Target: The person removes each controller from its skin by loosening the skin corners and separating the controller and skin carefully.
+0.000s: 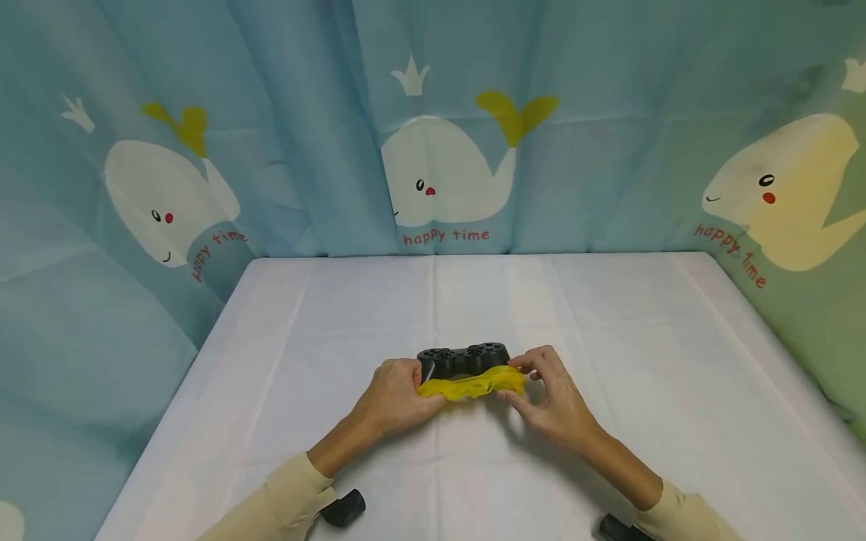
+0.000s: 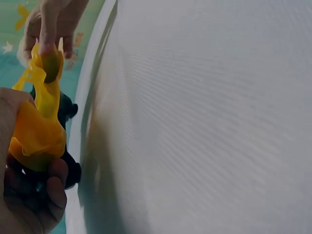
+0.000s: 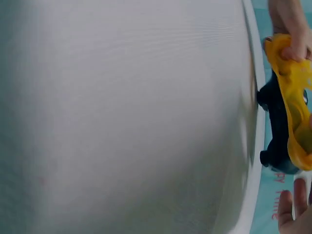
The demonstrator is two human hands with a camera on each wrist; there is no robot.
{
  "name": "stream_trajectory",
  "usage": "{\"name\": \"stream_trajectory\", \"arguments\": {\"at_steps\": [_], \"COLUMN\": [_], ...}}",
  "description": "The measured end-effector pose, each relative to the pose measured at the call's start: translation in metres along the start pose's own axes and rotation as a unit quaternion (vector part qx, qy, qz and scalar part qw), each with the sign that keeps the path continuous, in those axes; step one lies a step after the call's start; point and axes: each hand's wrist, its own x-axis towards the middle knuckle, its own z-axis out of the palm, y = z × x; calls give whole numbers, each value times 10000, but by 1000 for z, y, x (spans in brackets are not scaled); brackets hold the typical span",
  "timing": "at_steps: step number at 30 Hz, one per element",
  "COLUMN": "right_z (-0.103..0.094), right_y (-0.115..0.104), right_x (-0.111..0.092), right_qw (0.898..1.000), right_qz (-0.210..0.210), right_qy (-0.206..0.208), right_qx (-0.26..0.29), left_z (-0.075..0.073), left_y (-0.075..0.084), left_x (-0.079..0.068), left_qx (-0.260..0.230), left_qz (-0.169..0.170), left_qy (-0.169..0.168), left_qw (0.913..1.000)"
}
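Note:
A black game controller [image 1: 463, 361] is held above the white table, its thumbsticks and buttons showing along the top. A stretchy yellow silicone cover [image 1: 476, 385] lies along the controller's near side, partly over it. My left hand [image 1: 395, 398] grips the left end of both, thumb on the cover. At the right end my right hand [image 1: 556, 398] pinches the cover between thumb and fingers. In the left wrist view, the yellow cover [image 2: 39, 129] looks bunched and stretched, with a right-hand finger pressing its far end. Thumbsticks of the controller [image 3: 279, 126] stick out in the right wrist view.
White cloth covers the table [image 1: 379, 300]. A blue-green curtain [image 1: 304, 150] printed with whales surrounds its back and sides. Black devices [image 1: 343, 509] sit at both wrists, below the beige sleeves [image 1: 284, 500].

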Motion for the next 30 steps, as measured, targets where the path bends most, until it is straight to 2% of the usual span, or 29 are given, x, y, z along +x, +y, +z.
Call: {"name": "stream_trajectory", "arguments": {"at_steps": [6, 12, 16, 20, 29, 30], "right_z": [1, 4, 4, 5, 9, 10], "right_y": [3, -3, -5, -7, -7, -7], "right_x": [-1, -3, -1, -1, -2, -2], "right_qw": [9990, 9995, 9983, 9971, 9966, 9967], "right_qz": [-39, 211, 403, 539, 595, 611], "right_qy": [83, 10, 173, 322, 548, 516], "right_qx": [428, 252, 394, 439, -131, -168], "left_z": [0, -3, -2, 2, 9, 9], "left_y": [3, 1, 1, 1, 4, 5], "left_x": [1, 0, 1, 0, -1, -1], "left_qx": [55, 27, -35, -116, -14, -117], "left_qz": [-63, -20, 82, 25, -56, -124], "left_qy": [-34, -62, 34, 12, 254, 201], "left_qw": [10000, 10000, 10000, 9999, 9997, 9997]}}
